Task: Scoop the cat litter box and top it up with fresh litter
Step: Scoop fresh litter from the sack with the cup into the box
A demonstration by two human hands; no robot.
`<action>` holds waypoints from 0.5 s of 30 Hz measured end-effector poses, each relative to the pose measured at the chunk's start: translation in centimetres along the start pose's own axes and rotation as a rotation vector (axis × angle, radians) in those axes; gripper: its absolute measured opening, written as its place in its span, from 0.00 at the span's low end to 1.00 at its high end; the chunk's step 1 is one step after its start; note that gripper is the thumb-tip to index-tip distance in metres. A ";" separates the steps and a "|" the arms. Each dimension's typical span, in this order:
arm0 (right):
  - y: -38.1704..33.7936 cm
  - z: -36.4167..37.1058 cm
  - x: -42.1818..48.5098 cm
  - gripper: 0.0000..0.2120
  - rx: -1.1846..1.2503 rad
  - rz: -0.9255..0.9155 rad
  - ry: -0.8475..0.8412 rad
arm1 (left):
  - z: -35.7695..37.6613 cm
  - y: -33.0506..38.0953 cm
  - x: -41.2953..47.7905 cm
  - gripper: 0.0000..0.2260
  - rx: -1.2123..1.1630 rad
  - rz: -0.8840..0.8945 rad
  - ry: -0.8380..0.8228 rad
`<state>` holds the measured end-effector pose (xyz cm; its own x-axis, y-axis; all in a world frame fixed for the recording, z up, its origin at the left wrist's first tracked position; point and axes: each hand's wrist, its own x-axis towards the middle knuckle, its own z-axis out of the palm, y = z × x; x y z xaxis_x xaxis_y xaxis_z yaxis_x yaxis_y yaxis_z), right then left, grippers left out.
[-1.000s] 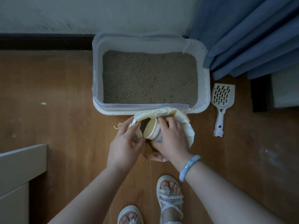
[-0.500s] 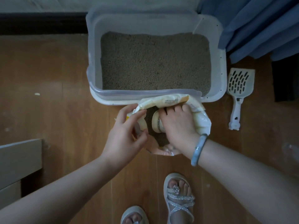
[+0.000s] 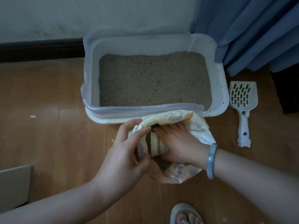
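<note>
A white litter box (image 3: 221, 88) full of brownish litter stands on the wood floor against the wall. Just in front of it lies an open yellow-and-white litter bag (image 3: 200, 126). My left hand (image 3: 124, 152) pinches the bag's left rim and holds the mouth open. My right hand (image 3: 179, 143) reaches inside the bag and grips a cream paper cup (image 3: 157, 145), which lies tilted in the dark litter. A white slotted scoop (image 3: 243, 104) lies on the floor to the right of the box.
Blue curtains (image 3: 252, 29) hang at the back right, beside the box. A dark baseboard (image 3: 40, 49) runs along the wall. A pale cabinet corner (image 3: 14, 186) juts in at lower left. My sandalled foot (image 3: 186, 215) stands below the bag.
My right hand has pushed the cup deeper into the bag, and litter now lies around it. My left hand keeps hold of the bag's rim. The view has shifted.
</note>
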<state>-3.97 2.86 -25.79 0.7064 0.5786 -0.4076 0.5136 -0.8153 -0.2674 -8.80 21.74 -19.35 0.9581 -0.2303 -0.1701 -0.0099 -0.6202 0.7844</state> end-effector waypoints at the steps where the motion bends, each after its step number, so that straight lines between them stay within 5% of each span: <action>1: 0.2 0.1 0.0 0.38 0.041 -0.008 0.011 | 0.1 0.1 0.0 0.26 0.010 0.005 0.005; 15: 0.6 -1.8 -0.6 0.37 0.697 0.034 -0.110 | -0.8 0.4 0.5 0.28 0.165 0.081 -0.069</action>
<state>-3.19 2.06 -24.13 0.6445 0.5769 -0.5018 0.0345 -0.6775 -0.7347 -8.13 22.01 -18.64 0.9304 -0.3320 -0.1553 -0.1385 -0.7107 0.6897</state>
